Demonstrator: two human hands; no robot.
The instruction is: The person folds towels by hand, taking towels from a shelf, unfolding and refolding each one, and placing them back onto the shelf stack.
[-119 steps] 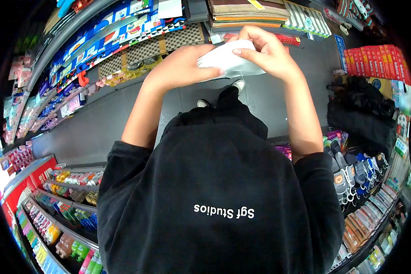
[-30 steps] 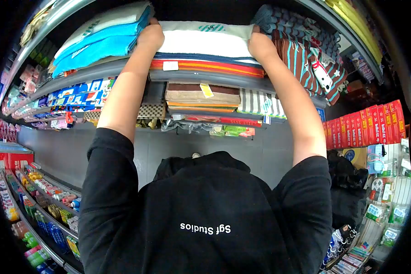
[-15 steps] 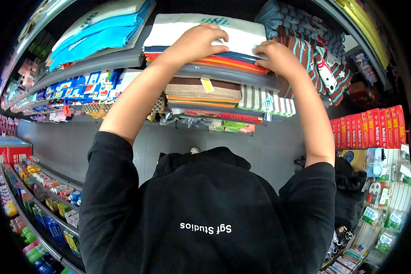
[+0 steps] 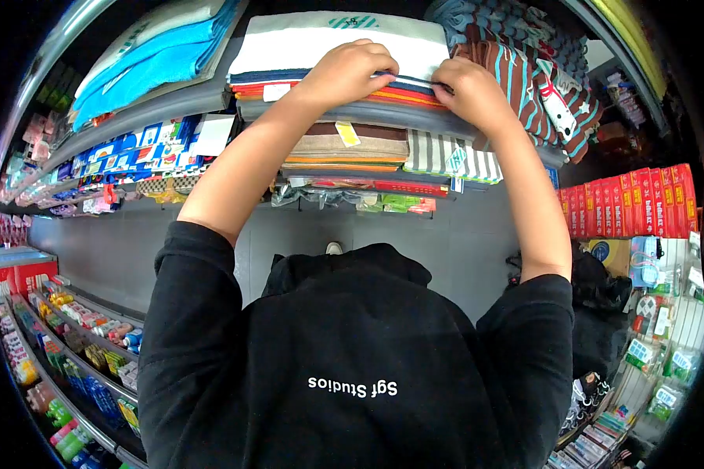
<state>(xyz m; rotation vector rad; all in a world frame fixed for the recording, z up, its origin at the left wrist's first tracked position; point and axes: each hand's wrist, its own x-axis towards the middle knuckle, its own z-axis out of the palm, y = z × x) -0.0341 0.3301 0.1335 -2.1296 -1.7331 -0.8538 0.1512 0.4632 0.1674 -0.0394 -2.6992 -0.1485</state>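
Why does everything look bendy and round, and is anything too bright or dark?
In the head view, black surrounds a rounded picture and the shelf edge bends, probably from a wide lens; in that same head view, the white cloth looks very bright, the black shirt very dark, and the left hand and right hand look fairly clear.

White "Sgf Studios" print [image 4: 353,387] upside down, black shirt [image 4: 356,336], lettering on red boxes [image 4: 632,205] unclear
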